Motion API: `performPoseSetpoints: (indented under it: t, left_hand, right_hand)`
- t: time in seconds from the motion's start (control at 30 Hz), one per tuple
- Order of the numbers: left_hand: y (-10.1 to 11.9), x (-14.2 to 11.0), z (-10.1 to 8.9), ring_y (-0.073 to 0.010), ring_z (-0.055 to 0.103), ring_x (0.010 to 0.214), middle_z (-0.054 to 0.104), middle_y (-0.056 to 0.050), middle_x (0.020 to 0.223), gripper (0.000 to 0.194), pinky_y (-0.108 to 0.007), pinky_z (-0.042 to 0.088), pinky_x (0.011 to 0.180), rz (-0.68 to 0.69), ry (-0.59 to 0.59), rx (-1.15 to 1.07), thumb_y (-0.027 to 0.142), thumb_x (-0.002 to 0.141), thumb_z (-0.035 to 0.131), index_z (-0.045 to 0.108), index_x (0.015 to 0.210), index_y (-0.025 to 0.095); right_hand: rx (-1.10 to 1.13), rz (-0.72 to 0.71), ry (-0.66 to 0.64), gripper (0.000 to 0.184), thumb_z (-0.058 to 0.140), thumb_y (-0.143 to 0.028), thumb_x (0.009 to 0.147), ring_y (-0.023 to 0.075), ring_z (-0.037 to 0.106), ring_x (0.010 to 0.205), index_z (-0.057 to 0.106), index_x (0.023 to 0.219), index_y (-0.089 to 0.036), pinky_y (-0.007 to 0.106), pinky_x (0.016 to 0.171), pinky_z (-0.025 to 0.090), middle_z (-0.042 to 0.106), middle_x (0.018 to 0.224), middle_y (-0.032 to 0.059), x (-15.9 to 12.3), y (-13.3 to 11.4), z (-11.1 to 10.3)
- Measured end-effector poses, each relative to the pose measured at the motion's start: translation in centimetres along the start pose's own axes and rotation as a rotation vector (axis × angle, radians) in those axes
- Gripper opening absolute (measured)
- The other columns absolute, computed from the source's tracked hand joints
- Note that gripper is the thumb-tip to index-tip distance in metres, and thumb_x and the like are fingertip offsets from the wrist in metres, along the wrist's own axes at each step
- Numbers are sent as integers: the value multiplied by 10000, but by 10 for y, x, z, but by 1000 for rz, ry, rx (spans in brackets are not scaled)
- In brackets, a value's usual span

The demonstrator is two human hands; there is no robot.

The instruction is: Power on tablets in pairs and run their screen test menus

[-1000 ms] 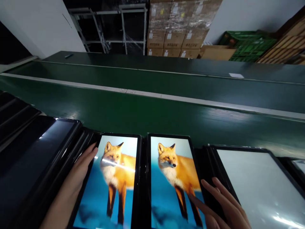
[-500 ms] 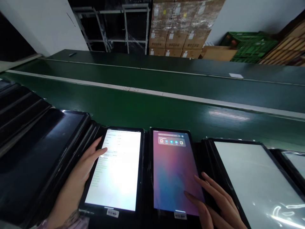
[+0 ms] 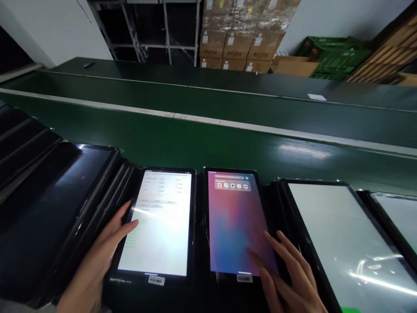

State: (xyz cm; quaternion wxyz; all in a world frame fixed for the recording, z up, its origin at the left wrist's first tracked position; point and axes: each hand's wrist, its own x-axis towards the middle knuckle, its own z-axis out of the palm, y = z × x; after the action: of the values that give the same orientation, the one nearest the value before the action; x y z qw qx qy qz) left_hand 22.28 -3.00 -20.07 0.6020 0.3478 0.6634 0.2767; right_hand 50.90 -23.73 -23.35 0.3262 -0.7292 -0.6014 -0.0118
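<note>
Two lit tablets lie side by side in front of me. The left tablet [image 3: 156,226] shows a white page with rows of text and a barcode label at its bottom edge. My left hand [image 3: 107,248] grips this tablet's left side, thumb over the screen's edge and fingers along the side. On the right tablet [image 3: 234,221], a pink and blue home screen carries a search bar and a row of icons. Over its lower right part is my right hand [image 3: 289,274], open with fingers apart, the index fingertip at or just above the glass; contact is unclear.
Stacked dark tablets [image 3: 58,208] stand at my left. To the right are a tablet with a blank white screen [image 3: 342,234] and another pale-screened one [image 3: 399,213]. Beyond runs a green bench [image 3: 182,143] with a pale strip. Cartons [image 3: 241,45] and green crates [image 3: 339,54] are at the back.
My left thumb has slid lower along the tablet's edge. More boxes and buttons appear on the left page. Some icons on the right tablet differ, and the view has shifted slightly.
</note>
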Motion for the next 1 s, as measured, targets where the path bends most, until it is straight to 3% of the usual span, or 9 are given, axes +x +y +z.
performPoseSetpoints:
  t: [0.07, 0.17, 0.37, 0.53, 0.63, 0.8, 1.0]
  left_hand:
    - [0, 6, -2, -368, 373, 1438, 597, -90, 1427, 927, -396, 561, 1022, 12, -3, 15, 488, 646, 894, 534, 1469, 259]
    - [-3, 12, -3, -379, 301, 1460, 554, -83, 1459, 986, -384, 573, 1009, 39, -20, 15, 506, 583, 929, 549, 1458, 258]
    - [-3, 5, 5, -340, 312, 1464, 552, -47, 1468, 894, -385, 570, 1011, 81, 16, -18, 403, 727, 846, 459, 1521, 264]
    - [2, 1, 9, -347, 476, 1382, 674, -74, 1344, 864, -388, 569, 1007, 66, 37, -6, 384, 693, 862, 522, 1475, 247]
    - [3, 0, 10, -331, 579, 1301, 722, -66, 1273, 793, -351, 560, 1010, 80, 31, -23, 406, 653, 889, 616, 1382, 256]
    - [1, 0, 12, -311, 606, 1276, 704, -49, 1313, 727, -353, 490, 1074, 117, 21, -31, 436, 675, 862, 638, 1347, 271]
    - [3, -1, 18, -313, 533, 1340, 729, -14, 1272, 846, -379, 280, 1179, 97, 65, -7, 468, 651, 851, 562, 1410, 229]
  right_hand:
    - [4, 52, 17, 286, 509, -214, 1016, 314, 475, 1392, 758, 1151, -250, 452, 1003, 531, 547, 1466, 37, 2, -4, -5]
    - [20, 52, 46, 290, 524, -157, 992, 286, 516, 1355, 784, 1045, -272, 416, 969, 558, 597, 1394, 26, 1, -8, -10]
    - [70, -26, 24, 311, 536, -96, 948, 264, 525, 1344, 800, 906, -253, 376, 993, 568, 626, 1329, 40, -4, -10, -8]
    - [85, -107, -26, 279, 535, -71, 956, 278, 476, 1391, 775, 914, -206, 363, 993, 563, 595, 1361, 70, -2, -7, -5]
    - [34, -98, -42, 250, 543, -113, 977, 299, 422, 1432, 768, 965, -220, 411, 1012, 551, 548, 1422, 67, 0, -2, -2]
    - [-30, -63, -3, 266, 509, -156, 1011, 306, 389, 1453, 721, 1164, -203, 456, 1015, 548, 507, 1471, 83, 2, 2, 2]
    - [12, -34, 32, 266, 514, -139, 1003, 303, 426, 1429, 731, 1142, -205, 433, 1021, 536, 531, 1445, 77, 1, 1, 1]
